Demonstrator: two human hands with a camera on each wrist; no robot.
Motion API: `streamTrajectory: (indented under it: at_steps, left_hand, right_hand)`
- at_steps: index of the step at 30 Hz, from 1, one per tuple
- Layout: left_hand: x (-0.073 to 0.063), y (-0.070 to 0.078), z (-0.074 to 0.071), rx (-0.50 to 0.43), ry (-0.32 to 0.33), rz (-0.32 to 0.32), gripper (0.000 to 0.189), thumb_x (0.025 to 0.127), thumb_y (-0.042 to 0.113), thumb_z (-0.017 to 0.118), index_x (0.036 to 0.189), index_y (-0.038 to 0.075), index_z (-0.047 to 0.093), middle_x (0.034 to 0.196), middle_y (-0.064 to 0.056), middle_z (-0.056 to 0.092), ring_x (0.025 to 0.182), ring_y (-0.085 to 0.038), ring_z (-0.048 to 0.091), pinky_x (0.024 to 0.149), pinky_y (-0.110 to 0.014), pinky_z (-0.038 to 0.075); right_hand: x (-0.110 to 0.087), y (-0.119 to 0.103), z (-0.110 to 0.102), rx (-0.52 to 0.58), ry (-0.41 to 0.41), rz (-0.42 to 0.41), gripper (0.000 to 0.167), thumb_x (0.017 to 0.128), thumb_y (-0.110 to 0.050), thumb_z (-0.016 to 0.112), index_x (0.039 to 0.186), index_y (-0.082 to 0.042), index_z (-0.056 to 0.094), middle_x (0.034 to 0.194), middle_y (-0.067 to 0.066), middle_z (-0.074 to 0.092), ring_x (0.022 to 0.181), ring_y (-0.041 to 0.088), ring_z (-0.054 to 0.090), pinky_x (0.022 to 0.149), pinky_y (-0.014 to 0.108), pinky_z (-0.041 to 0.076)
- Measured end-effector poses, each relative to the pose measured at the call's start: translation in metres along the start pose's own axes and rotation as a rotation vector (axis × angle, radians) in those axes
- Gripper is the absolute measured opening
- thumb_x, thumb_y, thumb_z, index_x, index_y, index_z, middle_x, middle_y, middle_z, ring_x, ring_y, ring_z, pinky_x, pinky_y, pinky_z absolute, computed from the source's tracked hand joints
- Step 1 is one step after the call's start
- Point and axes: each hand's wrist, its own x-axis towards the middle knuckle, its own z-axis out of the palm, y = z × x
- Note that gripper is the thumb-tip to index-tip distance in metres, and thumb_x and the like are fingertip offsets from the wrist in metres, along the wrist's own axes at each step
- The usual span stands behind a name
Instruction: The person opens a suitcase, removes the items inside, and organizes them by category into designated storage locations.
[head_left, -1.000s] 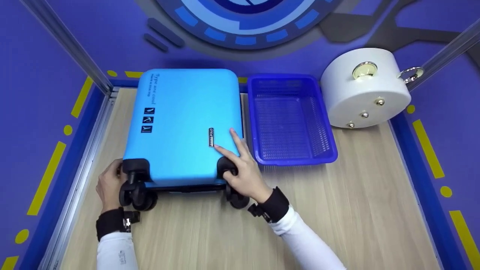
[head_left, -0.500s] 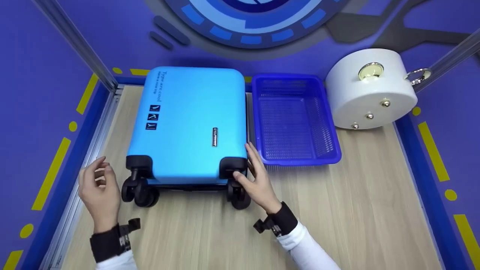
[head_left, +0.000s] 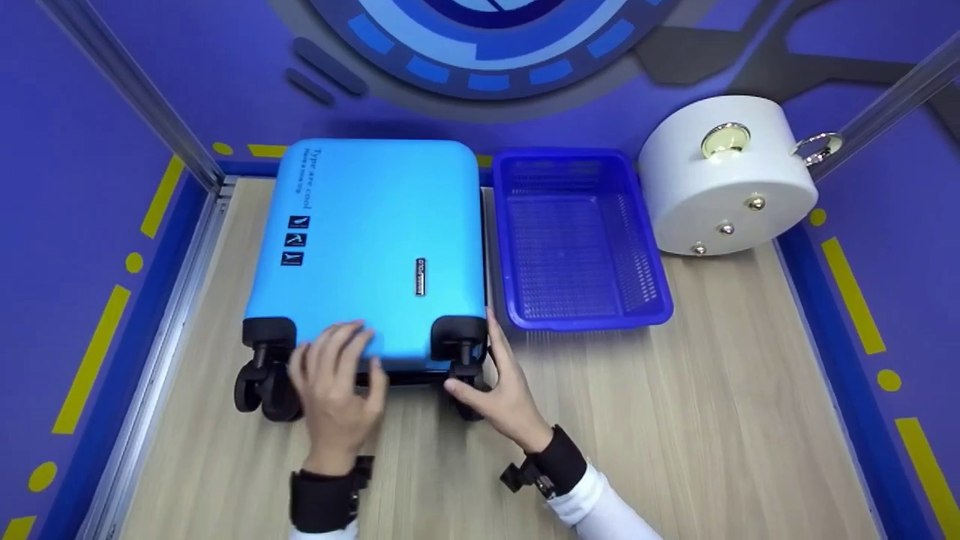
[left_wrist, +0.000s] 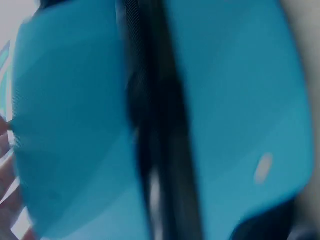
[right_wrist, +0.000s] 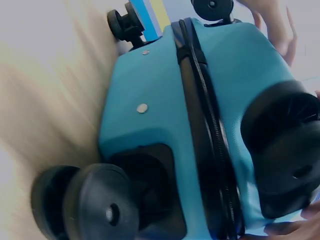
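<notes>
Squarely before both hands, the case (head_left: 375,217) lies flat on the table (head_left: 675,427), wheel end towards the person, its long axis running away to the back wall (head_left: 420,116). Most of it is therefore beyond the fingers. The right hand (head_left: 510,397) is at the near right corner, fingers fairly straight and reaching along the side, thumb spread at the right wheels (right_wrist: 292,170); it looks the better placed on the body. The left hand (head_left: 335,382) is in front of the near end, just inside the left wheels (head_left: 279,397), fingers loosely bent over the top edge; blur hides how firmly the tips touch. Neither appears clasped round anything. A zip (right_wrist: 217,125) crosses the wheel end between the two shells. Just right of the case stands the basket (head_left: 589,325), then the white bag (head_left: 720,169). As for writing, large letters down the left of the lid read "Type are cool", with a smaller line apparently "Have a nice trip"; three black icons (head_left: 295,240) follow, their captions too small. The badge (head_left: 421,277) ends in "POLO", its first word unclear.
</notes>
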Motion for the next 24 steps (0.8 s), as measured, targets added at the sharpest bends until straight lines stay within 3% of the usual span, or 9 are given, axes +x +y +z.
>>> streamTrajectory:
  at_steps: [4,8,11,14,17,24]
  left_hand:
    - [-0.018,0.01,0.018,0.089,-0.146,0.048,0.06,0.083,0.028,0.075,0.139,0.011,0.063,0.149,-0.012,0.056,0.14,-0.04,0.041,0.119,-0.068,0.001]
    - [-0.029,0.012,0.028,0.193,-0.228,0.096,0.101,0.067,0.03,0.095,0.154,0.012,0.046,0.16,-0.013,0.04,0.15,-0.039,0.022,0.119,-0.06,-0.018]
    - [-0.032,0.01,0.032,0.241,-0.22,0.128,0.118,0.056,0.033,0.102,0.155,0.013,0.042,0.16,-0.014,0.037,0.15,-0.038,0.02,0.119,-0.057,-0.02]
    - [-0.032,0.009,0.035,0.257,-0.199,0.149,0.122,0.052,0.037,0.103,0.155,0.014,0.043,0.159,-0.015,0.038,0.148,-0.038,0.022,0.119,-0.056,-0.02]
    - [-0.032,0.009,0.036,0.252,-0.188,0.151,0.123,0.05,0.04,0.104,0.154,0.015,0.043,0.159,-0.015,0.038,0.147,-0.039,0.024,0.119,-0.056,-0.02]
    - [-0.03,0.01,0.038,0.245,-0.16,0.152,0.126,0.048,0.041,0.105,0.154,0.014,0.043,0.158,-0.016,0.038,0.146,-0.04,0.026,0.12,-0.057,-0.018]
  right_hand:
    - [-0.007,0.003,0.007,-0.019,0.02,-0.035,0.115,0.085,-0.027,0.086,0.168,-0.016,0.007,0.174,0.01,0.012,0.158,0.029,0.016,0.124,0.057,0.016]
    - [-0.011,0.007,0.015,-0.115,0.036,-0.084,0.121,0.084,-0.029,0.088,0.166,-0.004,0.004,0.173,0.015,0.008,0.158,0.032,0.015,0.126,0.046,0.017]
    - [-0.012,0.008,0.02,-0.202,0.069,-0.143,0.12,0.08,-0.018,0.087,0.164,0.004,0.004,0.172,0.022,0.009,0.157,0.035,0.018,0.125,0.036,0.018]
    - [-0.012,0.008,0.023,-0.252,0.12,-0.204,0.115,0.072,-0.004,0.081,0.161,0.011,0.009,0.168,0.03,0.016,0.154,0.04,0.025,0.124,0.03,0.021]
    - [-0.011,0.006,0.024,-0.246,0.149,-0.239,0.113,0.067,0.002,0.077,0.159,0.014,0.012,0.165,0.034,0.02,0.151,0.042,0.03,0.123,0.029,0.024]
    - [-0.009,0.0,0.019,-0.182,0.158,-0.29,0.11,0.066,0.009,0.076,0.157,0.017,0.016,0.162,0.038,0.022,0.149,0.047,0.03,0.122,0.029,0.025]
